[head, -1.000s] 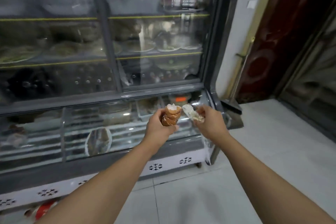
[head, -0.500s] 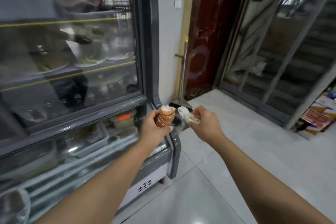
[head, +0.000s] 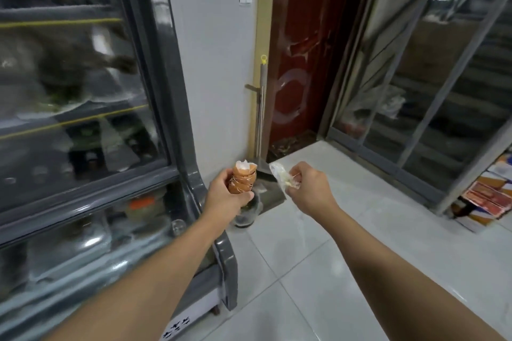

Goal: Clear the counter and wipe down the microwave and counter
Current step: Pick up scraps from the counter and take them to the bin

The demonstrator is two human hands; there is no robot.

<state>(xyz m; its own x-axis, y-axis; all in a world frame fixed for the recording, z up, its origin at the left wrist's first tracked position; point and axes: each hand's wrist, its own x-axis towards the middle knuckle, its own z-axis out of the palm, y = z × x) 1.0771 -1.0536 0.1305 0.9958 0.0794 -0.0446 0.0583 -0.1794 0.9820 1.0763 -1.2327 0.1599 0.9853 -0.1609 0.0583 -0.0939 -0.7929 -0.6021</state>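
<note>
My left hand (head: 225, 196) grips a stack of nested brown eggshells (head: 243, 178), held upright in front of me. My right hand (head: 310, 191) pinches a crumpled piece of clear plastic wrap (head: 281, 178) with whitish scraps in it. Both hands are raised side by side, a short gap between them. Just beyond and below them, on the floor by the wall, stands a small bin lined with a bag (head: 248, 212), partly hidden behind my left hand. No counter or microwave is in view.
A glass-fronted refrigerated display case (head: 177, 108) fills the left. A long-handled dustpan (head: 260, 108) leans in the corner by a red door (head: 302, 50). Glass sliding doors (head: 432, 86) run along the right, with cardboard boxes (head: 487, 196) at their foot. White tiled floor (head: 346, 230) lies ahead.
My view has swung right from the display case toward the corner and doorway. Both hands keep their hold on the eggshells and the wrap. The bin has come into view beneath them.
</note>
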